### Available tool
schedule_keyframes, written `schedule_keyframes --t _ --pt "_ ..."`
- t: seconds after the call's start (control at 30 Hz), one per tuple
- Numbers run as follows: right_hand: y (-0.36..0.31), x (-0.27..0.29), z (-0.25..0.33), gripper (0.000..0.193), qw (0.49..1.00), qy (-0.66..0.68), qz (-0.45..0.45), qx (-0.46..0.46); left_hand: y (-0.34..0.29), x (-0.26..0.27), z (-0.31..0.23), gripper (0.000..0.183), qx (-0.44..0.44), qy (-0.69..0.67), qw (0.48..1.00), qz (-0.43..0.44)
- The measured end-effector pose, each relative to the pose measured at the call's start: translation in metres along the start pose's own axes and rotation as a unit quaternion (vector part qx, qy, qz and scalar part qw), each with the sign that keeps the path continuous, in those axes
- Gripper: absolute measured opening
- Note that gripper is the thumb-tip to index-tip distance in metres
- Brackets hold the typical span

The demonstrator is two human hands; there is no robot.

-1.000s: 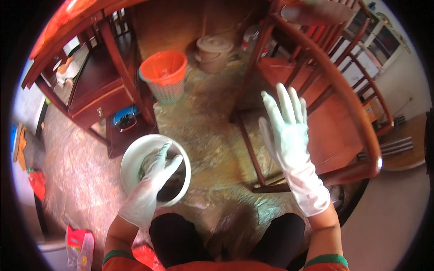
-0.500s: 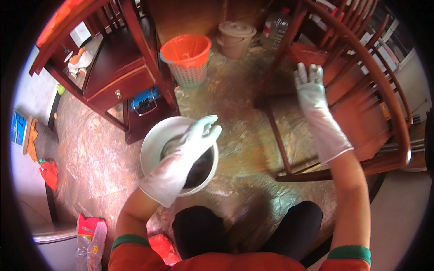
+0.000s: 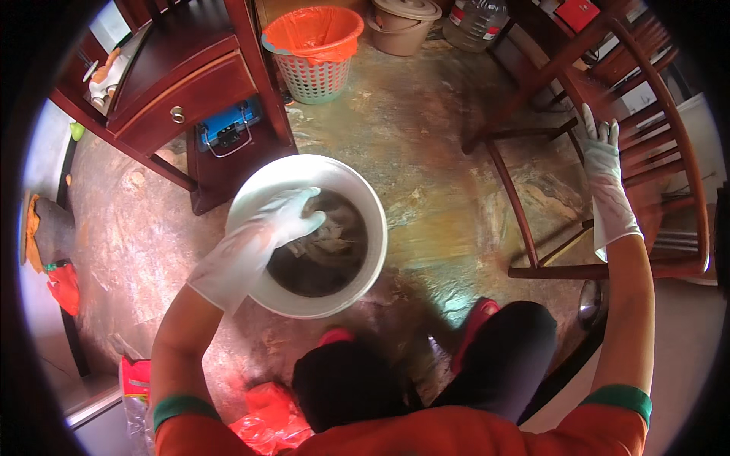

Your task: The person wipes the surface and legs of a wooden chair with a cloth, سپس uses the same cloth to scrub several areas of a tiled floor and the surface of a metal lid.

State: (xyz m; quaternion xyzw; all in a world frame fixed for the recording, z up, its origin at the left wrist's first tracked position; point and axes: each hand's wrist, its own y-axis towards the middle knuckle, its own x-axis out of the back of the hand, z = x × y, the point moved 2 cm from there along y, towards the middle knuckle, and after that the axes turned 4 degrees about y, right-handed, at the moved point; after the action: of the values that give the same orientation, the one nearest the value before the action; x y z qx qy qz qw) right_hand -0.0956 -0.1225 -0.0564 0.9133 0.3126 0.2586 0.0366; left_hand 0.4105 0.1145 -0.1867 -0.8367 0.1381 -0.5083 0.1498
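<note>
My left hand [image 3: 277, 220], in a pale rubber glove, hovers over a white bucket [image 3: 369, 182] with its thumb and fingers apart, holding nothing. Inside the bucket stands dark, murky water, with a greyish cloth [image 3: 338, 237] partly sunk in it. My right hand [image 3: 604, 156], gloved the same way, reaches out to the right with fingers stretched. It lies against or just in front of a dark red wooden chair [image 3: 688, 182] with a slatted back; whether it touches the wood I cannot tell.
A cabinet with a drawer [image 3: 182, 99] stands left of the bucket, a blue case [image 3: 230, 129] on its lower shelf. Behind are a lined basket [image 3: 315, 80], a lidded brown pail [image 3: 403, 34] and a large clear bottle [image 3: 475, 26]. A red plastic bag [image 3: 270, 418] lies by my feet.
My right hand has moved farther right, and the chair stands farther right and turned. My left hand has drawn back leftward over the bucket, uncovering more water and cloth. The view has shifted.
</note>
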Motion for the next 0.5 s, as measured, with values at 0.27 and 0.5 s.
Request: schedule_keyframes --t 0.27,0.5 --pt "-0.015 -0.084 -0.056 0.064 0.984 -0.091 0.155 -0.014 -0.009 -0.048 0.002 0.077 0.06 -0.008 0.996 0.06" --pt "-0.046 -0.144 -0.114 0.046 0.997 0.076 0.0 -0.033 -0.016 -0.048 -0.009 0.077 0.14 0.139 0.979 0.042"
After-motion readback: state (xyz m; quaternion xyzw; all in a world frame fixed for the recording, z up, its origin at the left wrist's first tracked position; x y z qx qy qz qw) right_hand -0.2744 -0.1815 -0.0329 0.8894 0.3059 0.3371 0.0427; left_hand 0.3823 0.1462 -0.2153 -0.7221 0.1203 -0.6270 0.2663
